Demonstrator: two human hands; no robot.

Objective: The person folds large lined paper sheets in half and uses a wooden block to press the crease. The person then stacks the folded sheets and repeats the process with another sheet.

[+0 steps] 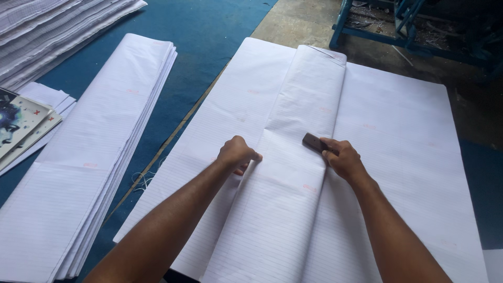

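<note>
On folded ruled sheets (293,173), right hand (343,157) presses dark block (313,141) along crease.

Small print or bookbinding workshop, floor-level work area. Big ruled paper sheets (408,157) lie spread at centre on a blue mat (209,31), with a folded strip of the same sheets (298,157) on top. A thick stack of folded ruled sheets (94,157) sits at 9 o'clock, another pile of sheets (47,31) at 11 o'clock. Printed covers (21,126) at 9 o'clock, far left edge. Bare concrete floor (304,21) at 12 o'clock. Blue metal machine frame (377,31) at 1 o'clock, with scraps under it. Loose thread (141,181) lies on the mat beside the stack.
</note>
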